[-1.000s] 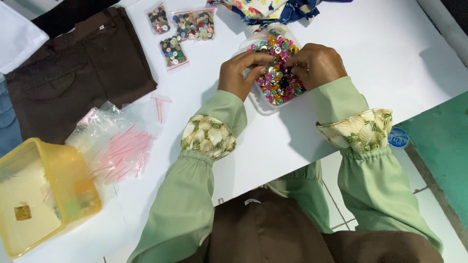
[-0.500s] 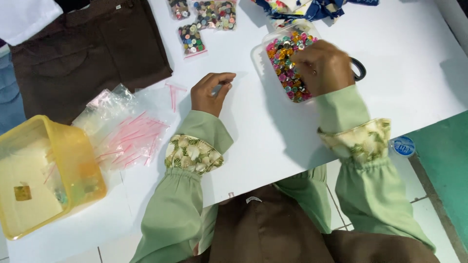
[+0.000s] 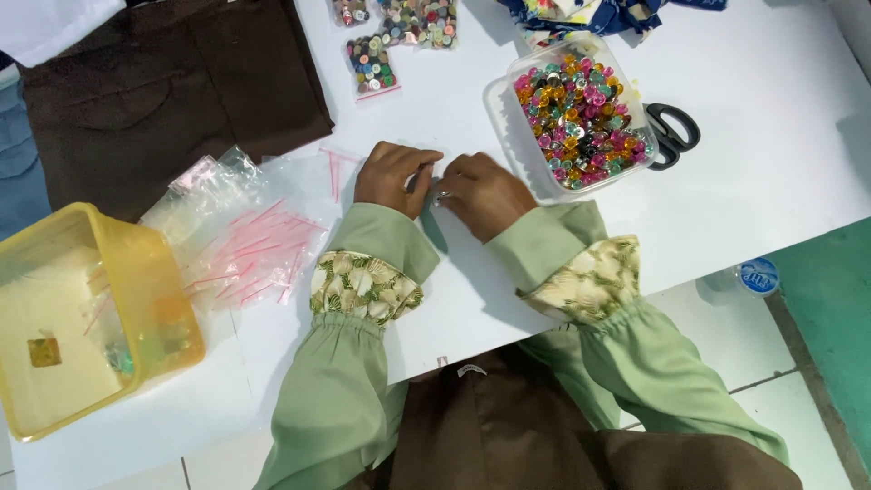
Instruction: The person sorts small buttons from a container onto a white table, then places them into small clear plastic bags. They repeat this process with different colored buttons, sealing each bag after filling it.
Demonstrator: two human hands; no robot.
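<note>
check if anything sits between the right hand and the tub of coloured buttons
Nothing visible does. The right hand rests on the white table beside the left hand, and only bare tabletop lies between it and the tub of buttons. The scissors lie beyond the tub.

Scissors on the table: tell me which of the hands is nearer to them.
Right. The right hand rests on the white table, left of the black scissors, with the clear tub of colourful buttons between. The left hand lies farther left, beside the right.

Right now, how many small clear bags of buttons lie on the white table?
3, at the table's far edge: one nearest the hands, one behind it, one cut off by the frame; more may lie beyond.
</note>
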